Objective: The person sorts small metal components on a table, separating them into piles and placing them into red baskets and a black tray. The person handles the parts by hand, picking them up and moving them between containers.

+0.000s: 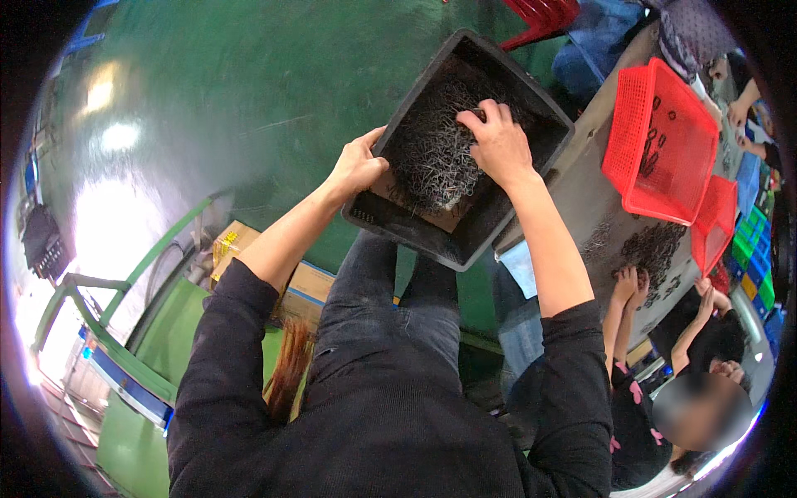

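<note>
A black plastic bin [519,129] is held up, tilted, in front of my legs. A tangled heap of small dark metal wire pieces [436,153] lies inside it. My left hand [359,166] is closed round the bin's left rim, thumb on the inner side. Inside the bin, my right hand [501,143] reaches over the right part of the heap. Its fingers and thumb curl down at the pieces, and whatever lies between them is too small to make out. Some bare brown bottom [423,216] shows at the bin's near end.
To the right runs a grey worktable [573,178] with red baskets [618,141] and a pile of dark small parts [656,249]. Co-workers' hands [627,286] work there. A red stool [540,21] stands beyond. Left are cardboard boxes [311,286] and a green metal frame [124,286].
</note>
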Demonstrator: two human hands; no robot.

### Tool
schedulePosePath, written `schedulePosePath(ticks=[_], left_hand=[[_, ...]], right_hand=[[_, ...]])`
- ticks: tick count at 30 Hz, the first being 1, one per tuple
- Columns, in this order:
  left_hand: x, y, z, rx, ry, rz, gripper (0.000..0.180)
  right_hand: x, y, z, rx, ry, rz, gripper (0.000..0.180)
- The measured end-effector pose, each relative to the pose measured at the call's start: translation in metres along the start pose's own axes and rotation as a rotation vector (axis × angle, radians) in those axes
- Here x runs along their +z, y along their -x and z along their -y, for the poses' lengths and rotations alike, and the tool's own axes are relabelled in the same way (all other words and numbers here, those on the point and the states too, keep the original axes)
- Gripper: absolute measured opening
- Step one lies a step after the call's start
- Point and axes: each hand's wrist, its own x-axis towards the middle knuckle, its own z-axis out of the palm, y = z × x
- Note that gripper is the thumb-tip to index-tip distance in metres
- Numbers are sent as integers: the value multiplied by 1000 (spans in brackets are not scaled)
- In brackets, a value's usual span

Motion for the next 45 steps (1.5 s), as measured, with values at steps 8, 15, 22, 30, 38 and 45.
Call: schedulePosePath(ticks=[8,15,22,30,38,45], left_hand=[[-12,45,-28,14,19,29,66],[-2,66,-50,190,1,-26,66],[-1,84,-74,183,64,40,67],[-10,106,-92,133,13,65,76],[-26,109,-89,180,63,118,77],[-30,111,-89,257,110,124,71]], right_hand=[[-85,26,27,6,-207,-79,38],[-154,50,43,84,-377,-176,29],[-183,62,19,223,-551,-156,31],[-208,58,12,374,-699,-32,32],[-228,64,25,415,-729,-78,34],[-244,68,48,375,-578,-130,37]])
